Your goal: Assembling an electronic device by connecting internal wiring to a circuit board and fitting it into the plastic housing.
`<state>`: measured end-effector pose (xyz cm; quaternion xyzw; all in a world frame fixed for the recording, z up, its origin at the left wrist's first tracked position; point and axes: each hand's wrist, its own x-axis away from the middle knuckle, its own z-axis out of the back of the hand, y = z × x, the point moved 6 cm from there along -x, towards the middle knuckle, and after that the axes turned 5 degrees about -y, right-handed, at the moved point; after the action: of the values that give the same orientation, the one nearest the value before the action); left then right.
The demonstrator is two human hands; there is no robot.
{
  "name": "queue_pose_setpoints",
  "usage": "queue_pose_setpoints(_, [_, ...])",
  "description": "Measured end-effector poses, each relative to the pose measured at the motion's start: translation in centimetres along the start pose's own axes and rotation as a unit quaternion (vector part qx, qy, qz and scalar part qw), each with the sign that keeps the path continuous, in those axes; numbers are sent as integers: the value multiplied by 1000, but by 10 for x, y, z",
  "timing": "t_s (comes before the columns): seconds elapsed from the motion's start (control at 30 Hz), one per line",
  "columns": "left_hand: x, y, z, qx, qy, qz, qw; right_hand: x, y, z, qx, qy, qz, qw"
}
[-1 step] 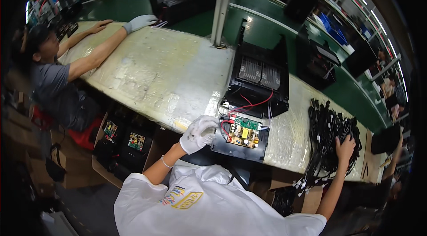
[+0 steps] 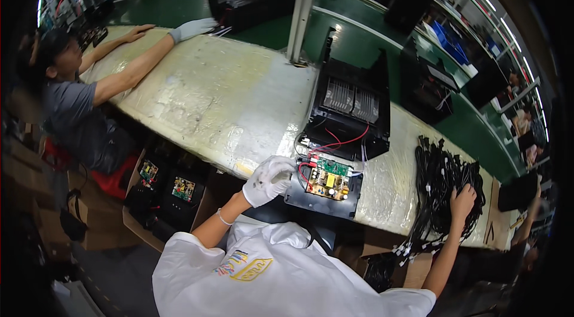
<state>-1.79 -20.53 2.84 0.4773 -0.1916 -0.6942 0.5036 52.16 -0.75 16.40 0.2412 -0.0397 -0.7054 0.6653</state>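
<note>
My left hand (image 2: 268,181), in a white glove, is closed with curled fingers at the left edge of a black panel (image 2: 317,202). What its fingertips hold, if anything, is hidden. On that panel lies a circuit board (image 2: 327,182), part tan with a yellow transformer and part green. Red wires (image 2: 338,142) run from it to a black housing (image 2: 354,84) with silvery finned metal blocks inside. My bare right hand (image 2: 463,201) reaches far to the right, its fingers closed on a heap of black cables (image 2: 435,182) with white connectors.
A person's gloved hand (image 2: 194,29) rests at the worktable's far left side. A metal post (image 2: 302,12) rises behind the table (image 2: 221,102). Beyond runs a green conveyor (image 2: 353,27) carrying black housings. Below left stands a cardboard box (image 2: 206,209) with black panels and circuit boards.
My right hand's fingers look more drawn in on the black cables. The whole view has shifted slightly; my left hand stays by the black panel.
</note>
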Motion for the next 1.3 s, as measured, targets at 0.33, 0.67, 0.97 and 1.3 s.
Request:
queue_pose_setpoints(0.33, [4,-3,-2,-6,12,-13,1000,-22,29,27,-168,313,-54,933])
queue_pose_setpoints(0.67, [-79,76,-7,123,4,-66,990,57,-74,193,-261,426,156,852])
queue_pose_setpoints(0.97, [-165,149,-36,504,46,-56,861,90,-239,224,-663,4,326,674])
queue_pose_setpoints(1.3, [-233,104,57,683,129,-89,713,76,-284,105,-692,-340,368,519])
